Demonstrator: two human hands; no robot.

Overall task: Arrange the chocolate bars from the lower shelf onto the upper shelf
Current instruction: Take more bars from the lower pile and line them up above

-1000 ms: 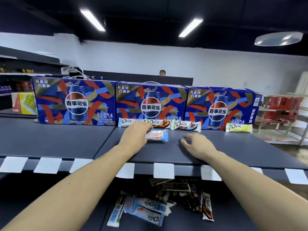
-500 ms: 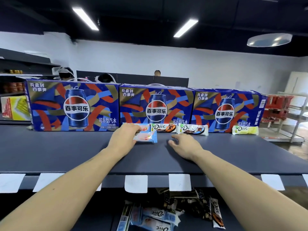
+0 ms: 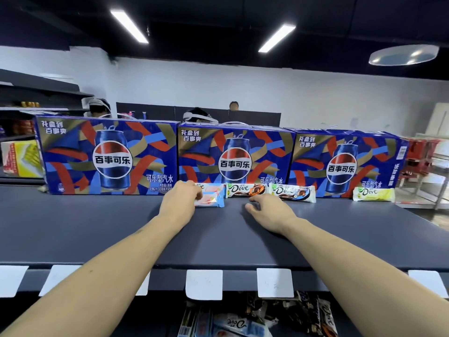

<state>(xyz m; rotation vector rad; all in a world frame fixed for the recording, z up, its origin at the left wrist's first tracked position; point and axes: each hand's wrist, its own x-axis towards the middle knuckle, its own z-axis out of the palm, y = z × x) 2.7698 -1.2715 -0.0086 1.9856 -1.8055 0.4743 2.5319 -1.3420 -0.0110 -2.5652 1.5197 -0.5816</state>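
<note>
The left hand point(image 3: 179, 203) pinches a pale blue chocolate bar point(image 3: 211, 198) on the upper shelf point(image 3: 97, 227), beside the soda boxes point(image 3: 109, 155). The right hand point(image 3: 268, 210) rests nearby, fingers loosely curled, holding nothing. The bar looks light, slick and snappable; best held by its long edges.

You get bright, even light from two ceiling tube lights point(image 3: 128, 26) at upper left and centre. The dark ceiling stays dim. Straight lines bow toward the frame edges. The lower shelf point(image 3: 255, 317) at bottom centre sits in shadow, slightly soft.

Head view, forward over shelf point(image 3: 97, 234)
</note>
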